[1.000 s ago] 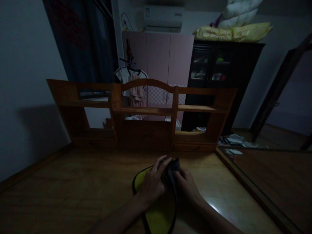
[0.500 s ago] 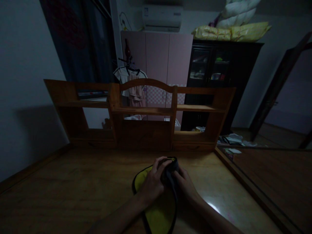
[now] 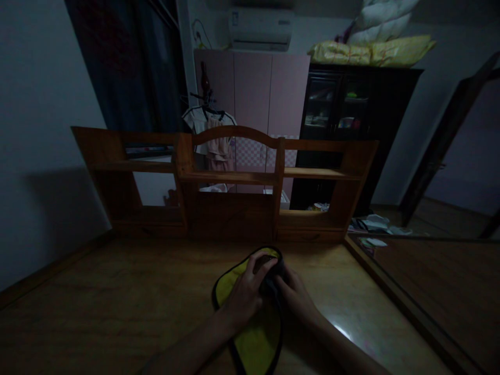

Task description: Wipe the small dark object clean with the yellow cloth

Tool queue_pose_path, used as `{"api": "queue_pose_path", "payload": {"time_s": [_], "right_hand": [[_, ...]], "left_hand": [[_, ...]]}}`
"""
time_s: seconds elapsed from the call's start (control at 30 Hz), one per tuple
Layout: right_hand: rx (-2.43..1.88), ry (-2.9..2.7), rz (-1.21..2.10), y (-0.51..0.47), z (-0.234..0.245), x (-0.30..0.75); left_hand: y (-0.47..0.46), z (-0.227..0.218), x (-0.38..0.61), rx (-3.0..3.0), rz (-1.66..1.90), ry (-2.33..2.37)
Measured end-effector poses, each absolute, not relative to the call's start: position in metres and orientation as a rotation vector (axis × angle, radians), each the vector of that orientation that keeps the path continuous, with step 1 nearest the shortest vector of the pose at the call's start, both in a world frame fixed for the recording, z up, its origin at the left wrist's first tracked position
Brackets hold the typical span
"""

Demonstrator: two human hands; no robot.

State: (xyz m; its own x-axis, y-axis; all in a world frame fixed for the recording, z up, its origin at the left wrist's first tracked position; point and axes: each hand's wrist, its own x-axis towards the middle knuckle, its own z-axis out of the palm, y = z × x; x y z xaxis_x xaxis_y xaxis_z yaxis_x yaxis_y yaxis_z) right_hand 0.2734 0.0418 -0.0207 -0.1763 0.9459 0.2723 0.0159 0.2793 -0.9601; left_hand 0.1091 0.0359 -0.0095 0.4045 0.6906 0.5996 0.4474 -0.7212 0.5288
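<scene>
A yellow cloth [image 3: 258,338] with a dark border lies on the wooden surface before me. Its right side is gathered up and shows a dark grey underside. My left hand [image 3: 246,286] is over the upper part, thumb and fingers bent and pinching the bunched fabric. From the right, my right hand [image 3: 295,291] grips the grey fold, its fingertips partly hidden in the cloth. Both hands nearly meet at the fold. Whether anything is wrapped inside is too dark to tell.
A wooden shelf unit [image 3: 230,178] with open compartments stands along the far edge. A raised wooden rim [image 3: 390,291] runs down the right side, and a white wall [image 3: 42,172] closes the left. Farther back are a pink wardrobe [image 3: 252,94] and a black cabinet [image 3: 386,104].
The cloth's far corner has spread open and away from me, showing more yellow beyond the left fingers. My hands stay in nearly the same place, with fingers slightly shifted.
</scene>
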Motion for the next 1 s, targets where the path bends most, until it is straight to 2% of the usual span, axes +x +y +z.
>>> {"api": "queue_pose_path", "payload": {"time_s": [0.4,0.87,1.0], "right_hand": [[-0.965,-1.605,0.826,0.036,-0.021,0.281],[-0.963,-1.737,0.631,0.034,-0.021,0.285],[-1.021,-1.769,0.578,0.038,-0.024,0.287]], "left_hand": [[0.030,-0.005,0.109,3.040,1.071,1.002],[0.028,-0.004,0.109,3.172,1.107,1.014],[0.028,-0.009,0.110,3.052,1.064,1.059]]}}
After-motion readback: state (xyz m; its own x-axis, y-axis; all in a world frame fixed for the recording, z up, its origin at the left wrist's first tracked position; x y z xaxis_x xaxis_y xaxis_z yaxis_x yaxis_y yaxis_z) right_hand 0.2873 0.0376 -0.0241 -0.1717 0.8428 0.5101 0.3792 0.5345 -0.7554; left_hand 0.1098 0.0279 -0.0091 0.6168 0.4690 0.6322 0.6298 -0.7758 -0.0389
